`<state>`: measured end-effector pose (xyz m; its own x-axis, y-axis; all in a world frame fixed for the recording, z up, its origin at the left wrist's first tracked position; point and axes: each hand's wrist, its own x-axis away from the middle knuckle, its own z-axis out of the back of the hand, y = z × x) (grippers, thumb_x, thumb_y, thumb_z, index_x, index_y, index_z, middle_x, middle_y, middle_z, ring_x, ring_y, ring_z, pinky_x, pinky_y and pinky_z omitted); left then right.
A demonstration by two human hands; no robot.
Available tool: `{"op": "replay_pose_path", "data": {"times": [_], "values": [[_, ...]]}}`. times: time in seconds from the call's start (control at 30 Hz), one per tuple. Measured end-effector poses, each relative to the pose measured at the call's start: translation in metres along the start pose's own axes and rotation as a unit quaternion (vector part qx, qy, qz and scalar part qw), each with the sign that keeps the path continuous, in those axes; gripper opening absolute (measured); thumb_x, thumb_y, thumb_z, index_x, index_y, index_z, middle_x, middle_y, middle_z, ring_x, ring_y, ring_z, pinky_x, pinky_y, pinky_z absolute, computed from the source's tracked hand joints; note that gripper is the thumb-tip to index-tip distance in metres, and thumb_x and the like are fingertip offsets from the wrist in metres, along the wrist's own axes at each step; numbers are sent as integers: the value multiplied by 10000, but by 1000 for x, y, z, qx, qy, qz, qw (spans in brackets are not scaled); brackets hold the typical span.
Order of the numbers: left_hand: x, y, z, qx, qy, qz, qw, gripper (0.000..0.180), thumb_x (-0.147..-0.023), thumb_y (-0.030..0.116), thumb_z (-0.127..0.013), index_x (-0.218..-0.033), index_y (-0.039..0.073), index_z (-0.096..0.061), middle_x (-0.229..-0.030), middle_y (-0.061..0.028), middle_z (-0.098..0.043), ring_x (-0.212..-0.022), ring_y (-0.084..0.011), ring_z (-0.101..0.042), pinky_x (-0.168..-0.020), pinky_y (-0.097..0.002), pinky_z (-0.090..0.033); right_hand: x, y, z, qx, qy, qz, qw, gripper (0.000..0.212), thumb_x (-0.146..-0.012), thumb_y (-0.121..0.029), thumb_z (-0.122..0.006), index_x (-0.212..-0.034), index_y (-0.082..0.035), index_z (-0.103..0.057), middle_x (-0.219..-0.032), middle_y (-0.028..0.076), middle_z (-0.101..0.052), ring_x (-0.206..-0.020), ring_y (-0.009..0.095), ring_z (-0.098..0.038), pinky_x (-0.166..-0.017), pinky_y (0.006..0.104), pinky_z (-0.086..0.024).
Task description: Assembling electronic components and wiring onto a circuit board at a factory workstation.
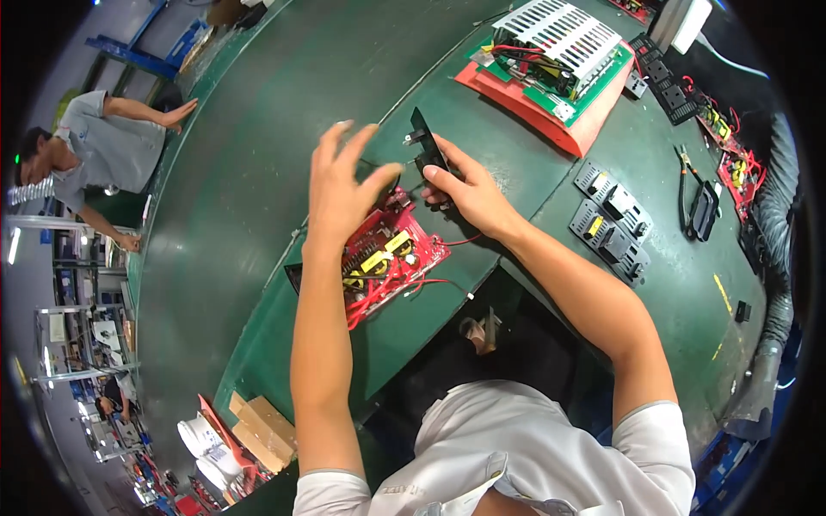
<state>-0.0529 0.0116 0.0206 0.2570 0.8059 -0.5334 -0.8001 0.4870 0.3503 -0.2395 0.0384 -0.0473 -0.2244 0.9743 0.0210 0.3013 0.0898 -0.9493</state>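
Other person: in the upper left, beside the green table.
Left hand: near the middle, fingers spread wide. It does not seem to hold anything. I cannot tell if its thumb touches a thin wire.
Red board: flat on the table in the middle, partly behind the left arm. It has yellow blocks and a messy bunch of red wires.
How far along: the board looks full of parts, so I think that bit is done. The black panel looks not set down on the board yet, and some wires look loose.
Black panel: just above the middle, long, thin and tilted, with small bits sticking out.
Right hand: closed tight, thumb and fingers pinching the panel.
Slotted white cover: at the upper right.
Grey plates: two, right of the middle.
Pliers: at the right.
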Motion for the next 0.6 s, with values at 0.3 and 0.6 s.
{"op": "replay_pose_path", "data": {"times": [0.3, 0.6], "values": [[1, -38, 14, 587, -78, 318, 741, 259, -931, 120, -688, -1151, -14, -672, -1016, -84, -697, -871, -130, -651, -759, -239, -524, 5, 5, 2, 6, -8, 30, 999, 643, -970, -232, -611, -1535, -102, -334, -958, 18, -552, -813, 101, -592, -745, 261, -505], [-2, -45, 5, 630, -152, 382, 659, 278, -939, 134, -680, -1168, -22, -653, -917, -40, -662, -835, -102, -607, -681, -187, -512, 3, 3, 2, -3, -33, 20, 999, 630, -966, -237, -624, -1527, -123, -360, -908, 6, -567, -786, 83, -588, -703, 244, -496]]}}
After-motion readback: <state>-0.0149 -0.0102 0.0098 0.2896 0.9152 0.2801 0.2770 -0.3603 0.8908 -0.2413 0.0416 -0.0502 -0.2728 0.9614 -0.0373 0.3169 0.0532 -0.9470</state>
